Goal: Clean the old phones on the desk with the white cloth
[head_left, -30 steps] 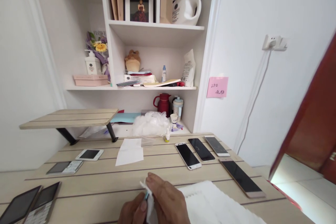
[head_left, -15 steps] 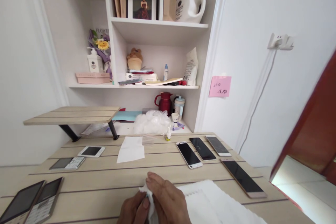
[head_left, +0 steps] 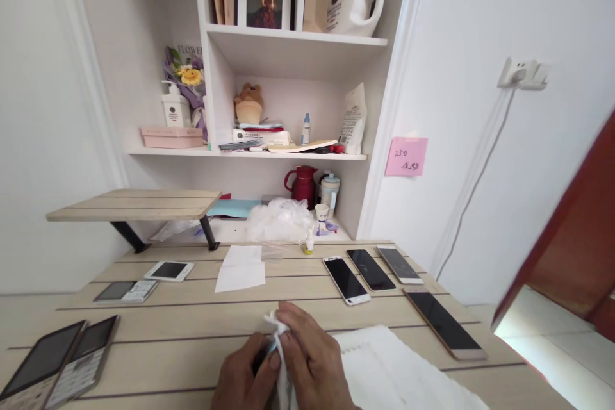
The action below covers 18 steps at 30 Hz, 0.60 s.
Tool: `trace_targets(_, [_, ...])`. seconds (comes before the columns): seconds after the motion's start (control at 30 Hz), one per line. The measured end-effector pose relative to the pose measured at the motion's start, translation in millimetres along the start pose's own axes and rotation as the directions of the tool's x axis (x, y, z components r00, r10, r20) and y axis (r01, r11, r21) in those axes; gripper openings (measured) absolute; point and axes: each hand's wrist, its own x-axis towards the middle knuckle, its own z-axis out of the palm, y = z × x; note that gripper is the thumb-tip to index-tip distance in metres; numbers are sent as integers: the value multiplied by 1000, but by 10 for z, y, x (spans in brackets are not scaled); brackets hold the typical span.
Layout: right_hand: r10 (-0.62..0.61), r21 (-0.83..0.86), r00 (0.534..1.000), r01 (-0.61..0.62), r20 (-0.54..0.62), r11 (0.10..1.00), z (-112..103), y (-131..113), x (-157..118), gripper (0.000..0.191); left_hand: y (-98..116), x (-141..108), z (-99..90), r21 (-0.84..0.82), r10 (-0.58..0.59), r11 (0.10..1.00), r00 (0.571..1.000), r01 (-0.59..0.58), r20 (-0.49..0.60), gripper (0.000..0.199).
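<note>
Low in the middle of the view, my left hand (head_left: 244, 375) and my right hand (head_left: 312, 352) are close together above the wooden table (head_left: 158, 365). The fingers of my right hand press a folded white paper towel (head_left: 282, 375) between the two hands. My left hand is closed around a small thing with a bluish edge (head_left: 272, 346); fingers and towel hide most of it. To the right, a larger white sheet with a perforated edge (head_left: 403, 365) lies flat, partly behind my right hand and wrist.
Several phones lie about: a white-framed phone (head_left: 346, 280) and a gold phone (head_left: 444, 323) on the right, keypad phones (head_left: 81, 362) on the left. A paper sheet (head_left: 241, 269) and a small bottle (head_left: 309, 242) lie farther back. A raised wooden stand (head_left: 139, 204) stands back left.
Both hands have moved slightly, and the right fingers are higher on the towel. More of the bluish-edged thing shows between them. The camera view has shifted a little.
</note>
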Motion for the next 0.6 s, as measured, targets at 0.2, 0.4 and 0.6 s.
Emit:
trace_targets(0.2, [291, 204, 957, -285, 3, 937, 9, 14, 45, 24, -22, 15, -5, -147, -113, 982, 993, 116, 25, 41])
trace_targets(0.4, [541, 470, 828, -541, 148, 698, 55, 72, 48, 39, 118, 22, 27, -325, -149, 929, 984, 175, 103, 40])
trace_targets(0.6, [520, 442, 833, -545, 190, 712, 15, 37, 101, 35, 91, -101, -44, -197, -185, 968, 974, 156, -134, 49])
